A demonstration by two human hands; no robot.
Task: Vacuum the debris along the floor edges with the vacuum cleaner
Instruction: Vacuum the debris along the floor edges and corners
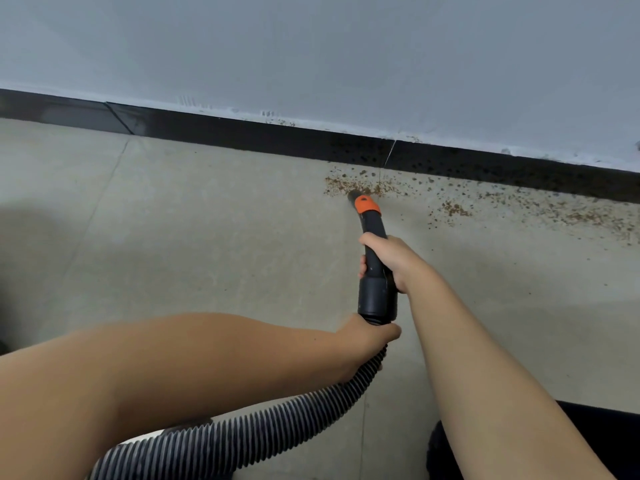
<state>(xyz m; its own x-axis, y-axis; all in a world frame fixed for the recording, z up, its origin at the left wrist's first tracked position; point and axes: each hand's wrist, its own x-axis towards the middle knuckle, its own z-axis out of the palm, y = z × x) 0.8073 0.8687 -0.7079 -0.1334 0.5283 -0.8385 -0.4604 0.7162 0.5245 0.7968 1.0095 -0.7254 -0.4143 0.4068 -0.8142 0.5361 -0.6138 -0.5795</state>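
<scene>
Where grey floor (pixel 207 220) meets black skirting (pixel 242 135), brown debris (pixel 349 186) lies scattered

Nozzle (pixel 372 233): black, bright orange collar at the tip
Hose (pixel 277 415): ribbed, black and grey stripes
Debris (pixel 450 206): brown specks
Floor (pixel 207 220): pale grey-beige tiles
Skirting (pixel 242 133): glossy black
Wall (pixel 311 46): plain pale grey
</scene>
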